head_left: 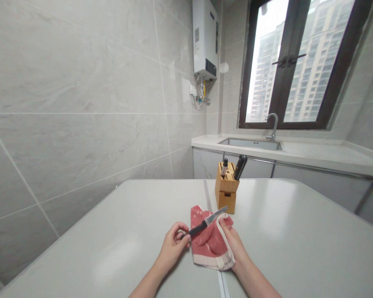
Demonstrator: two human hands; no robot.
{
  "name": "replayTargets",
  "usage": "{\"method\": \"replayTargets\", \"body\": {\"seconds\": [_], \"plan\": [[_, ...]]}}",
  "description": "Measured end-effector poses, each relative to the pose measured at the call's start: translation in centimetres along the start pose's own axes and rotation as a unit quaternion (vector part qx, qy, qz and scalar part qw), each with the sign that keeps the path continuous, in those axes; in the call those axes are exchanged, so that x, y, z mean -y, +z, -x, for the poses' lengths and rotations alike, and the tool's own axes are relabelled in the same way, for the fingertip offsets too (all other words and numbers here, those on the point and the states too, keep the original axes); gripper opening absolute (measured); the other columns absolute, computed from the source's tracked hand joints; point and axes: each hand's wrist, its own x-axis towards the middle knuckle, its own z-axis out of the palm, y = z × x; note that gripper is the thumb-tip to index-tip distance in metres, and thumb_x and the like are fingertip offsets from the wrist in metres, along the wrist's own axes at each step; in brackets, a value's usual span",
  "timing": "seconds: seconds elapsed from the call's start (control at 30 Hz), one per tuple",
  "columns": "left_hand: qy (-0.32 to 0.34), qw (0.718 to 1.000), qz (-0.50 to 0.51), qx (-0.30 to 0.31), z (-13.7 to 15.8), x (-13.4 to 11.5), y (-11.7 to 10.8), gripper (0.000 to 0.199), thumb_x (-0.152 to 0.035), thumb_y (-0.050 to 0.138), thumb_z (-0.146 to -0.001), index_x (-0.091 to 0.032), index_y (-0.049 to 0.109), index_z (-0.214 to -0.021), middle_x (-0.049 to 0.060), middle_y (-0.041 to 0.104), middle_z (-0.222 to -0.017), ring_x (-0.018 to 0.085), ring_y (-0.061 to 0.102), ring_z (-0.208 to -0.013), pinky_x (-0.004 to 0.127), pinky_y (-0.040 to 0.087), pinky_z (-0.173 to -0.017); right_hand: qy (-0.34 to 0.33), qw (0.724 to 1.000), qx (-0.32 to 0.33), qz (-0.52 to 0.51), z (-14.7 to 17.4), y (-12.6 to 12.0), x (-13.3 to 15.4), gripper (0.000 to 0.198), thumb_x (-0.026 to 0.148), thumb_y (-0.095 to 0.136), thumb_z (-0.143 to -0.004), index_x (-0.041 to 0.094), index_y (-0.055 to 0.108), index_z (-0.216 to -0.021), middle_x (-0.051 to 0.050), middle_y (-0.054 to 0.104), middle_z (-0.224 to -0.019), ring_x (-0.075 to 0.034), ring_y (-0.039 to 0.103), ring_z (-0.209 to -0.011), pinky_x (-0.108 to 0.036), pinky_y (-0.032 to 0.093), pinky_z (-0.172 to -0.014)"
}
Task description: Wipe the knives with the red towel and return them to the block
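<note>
My left hand (175, 243) is closed round the end of a black handle belonging to a small knife (202, 225). Its blade points up and to the right, over a red towel (207, 242) with white edging. My right hand (233, 240) grips the right side of that towel, its fingers partly hidden by the cloth. Behind them on the table stands a wooden knife block (226, 188), holding a black-handled knife (240, 167) and a smaller tool with a black and silver handle (224, 167).
The pale table (136, 223) has a seam running down its middle. Beyond its far edge lies a counter (317, 153) with a sink (251, 144) and a faucet (273, 124). A water heater (205, 39) hangs by the window (298, 66), and a tiled wall (81, 82) is on the left.
</note>
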Motion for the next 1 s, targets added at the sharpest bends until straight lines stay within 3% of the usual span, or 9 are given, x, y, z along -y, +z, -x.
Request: {"method": "replayTargets", "body": {"seconds": [0.27,0.47,0.63,0.8,1.0], "plan": [[0.0,0.996,-0.042,0.073,0.3,-0.1,0.1,0.024,-0.029,0.068,-0.07,-0.015,0.056,-0.085,0.002,0.062,-0.071,0.012,0.055,-0.061,0.019,0.037,-0.054,0.028,0.994,0.064,0.083,0.6,1.0,0.7,0.036,0.043,0.068,-0.067,0.011,0.066,-0.083,-0.008,0.071,-0.07,-0.021,0.065,-0.065,-0.033,0.05,-0.067],[-0.013,0.996,-0.037,0.08,0.3,-0.2,0.3,0.029,-0.033,0.069,-0.069,-0.015,0.056,-0.089,0.005,0.063,-0.077,0.014,0.056,-0.065,0.021,0.039,-0.057,-0.008,0.98,0.011,0.199,1.3,1.7,1.1,0.037,0.047,0.075,-0.053,0.013,0.066,-0.063,-0.002,0.065,-0.051,-0.019,0.061,-0.055,-0.027,0.048,-0.055],[-0.008,0.993,-0.089,0.071,0.0,0.3,0.0,0.027,-0.032,0.065,-0.073,-0.013,0.056,-0.089,0.0,0.055,-0.069,0.01,0.047,-0.057,0.019,0.031,-0.051,-0.024,0.98,0.006,0.196,0.9,1.2,0.8,0.039,0.049,0.074,-0.054,0.014,0.068,-0.07,-0.004,0.068,-0.058,-0.022,0.064,-0.059,-0.03,0.05,-0.059],[-0.002,0.98,-0.188,0.062,0.0,0.0,-0.1,0.023,-0.034,0.061,-0.075,-0.011,0.055,-0.069,-0.005,0.042,-0.056,0.008,0.032,-0.052,0.02,0.022,-0.048,-0.027,0.983,-0.001,0.179,0.0,0.0,-0.4,0.043,0.051,0.07,-0.058,0.014,0.068,-0.08,-0.007,0.071,-0.064,-0.024,0.066,-0.063,-0.034,0.051,-0.063],[-0.005,0.975,-0.205,0.083,0.2,-0.7,0.2,0.021,-0.031,0.062,-0.072,-0.012,0.055,-0.07,-0.006,0.038,-0.055,0.008,0.028,-0.051,0.02,0.019,-0.047,-0.022,0.985,0.001,0.172,-0.3,-0.3,-0.6,0.042,0.049,0.069,-0.062,0.013,0.068,-0.084,-0.007,0.072,-0.072,-0.023,0.067,-0.065,-0.032,0.051,-0.065]]}}
